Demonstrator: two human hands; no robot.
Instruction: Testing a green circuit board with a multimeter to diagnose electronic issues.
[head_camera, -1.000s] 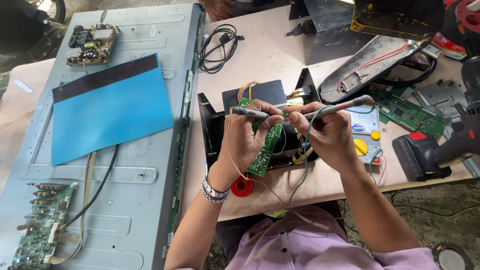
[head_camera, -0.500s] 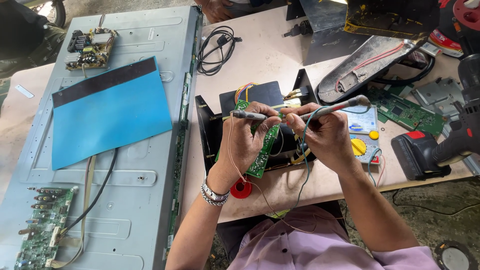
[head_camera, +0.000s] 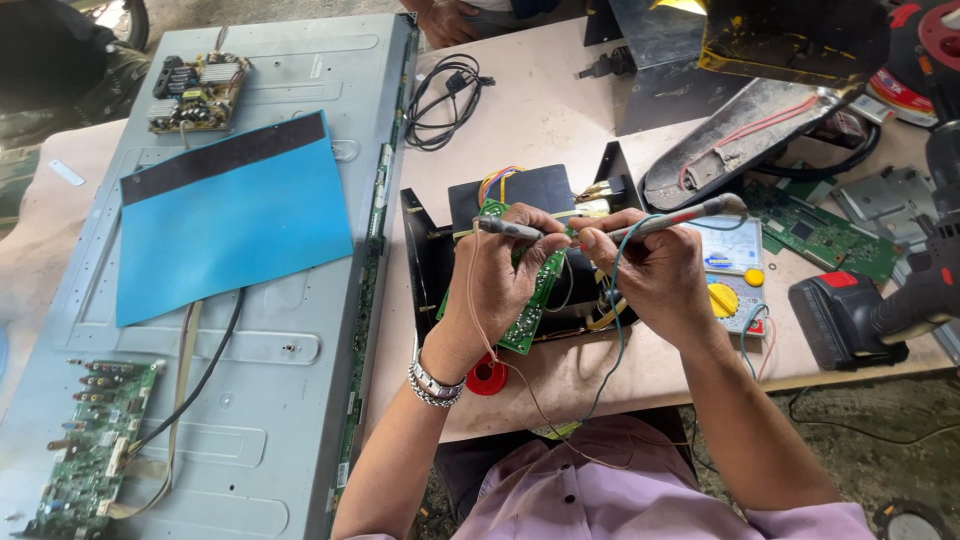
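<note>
the left hand (head_camera: 505, 275) is curled shut around a slim probe (head_camera: 508, 229) and also steadies a green circuit board (head_camera: 530, 305) that stands tilted on edge. the right hand (head_camera: 650, 275) is pinched closed on a second probe (head_camera: 680, 216), whose grey handle slants up to the right. both tips meet near the top of the board, just above a black open chassis (head_camera: 430, 270) resting on the pale counter (head_camera: 540, 110).

a thin red lead (head_camera: 530, 390) and a blue-green lead (head_camera: 612, 330) trail from the probes toward the person's lap. a multimeter with a yellow dial (head_camera: 728, 275) lies just beside the right hand, and a red solder spool (head_camera: 487, 375) sits near the left wrist. left of the counter a large grey panel back (head_camera: 290, 400) carries a blue mat (head_camera: 230, 225) and two more circuit boards (head_camera: 90, 440). a coiled black cable (head_camera: 445, 90) lies further back, and a cordless drill (head_camera: 870, 310) lies at the right edge. bare concrete ground (head_camera: 880, 400) shows beyond the counter.
</note>
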